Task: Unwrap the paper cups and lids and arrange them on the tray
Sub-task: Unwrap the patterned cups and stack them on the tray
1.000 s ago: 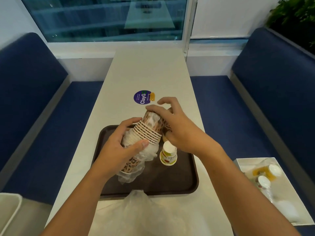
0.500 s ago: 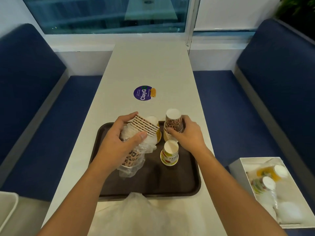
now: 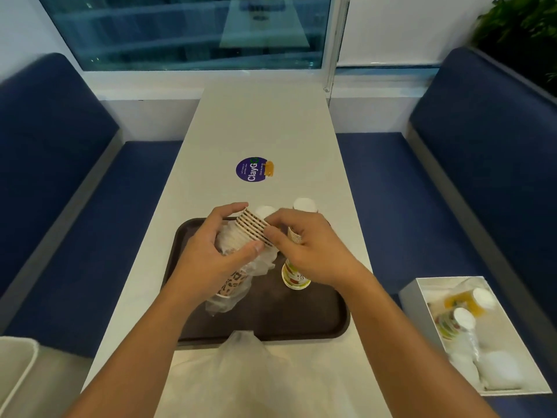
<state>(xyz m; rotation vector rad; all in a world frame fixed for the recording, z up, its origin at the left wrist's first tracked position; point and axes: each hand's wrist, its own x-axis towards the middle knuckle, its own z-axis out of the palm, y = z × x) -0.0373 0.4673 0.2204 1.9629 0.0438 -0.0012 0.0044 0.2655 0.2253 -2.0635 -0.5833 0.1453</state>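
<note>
**Tilted cup stack held over a crowded tray: spill and knock-over risks**

The left hand (image 3: 211, 260) is wrapped round the middle of the cup stack (image 3: 253, 229), which lies tilted above the far left part of the brown tray (image 3: 316, 321) with its open rims pointing far and right. The right hand (image 3: 307, 248) pinches the rims at that open end with curled fingertips. The plastic wrap (image 3: 229, 300) covers only the stack's near end and hangs down crumpled to the tray.

The likeliest slip is in the separating. Nested paper cups tend to stick, so a pull at the rims could bring off several at once or crush a thin rim.

A sharp tug could also jerk the right hand back into what stands beside it. The upturned cups (image 3: 305, 205) stand just beyond its knuckles and the fruit-print cup (image 3: 294, 277) sits under its wrist. Both look light and easily toppled off the tray onto the tabletop (image 3: 262, 122).

The slack wrap gives the left hand a slippery hold, and the stack might slide out of it. The loose plastic bag (image 3: 241, 366) at the near edge overlaps the tray rim and could drag if a forearm catches it.

No lids can be made out on the tray.
</note>
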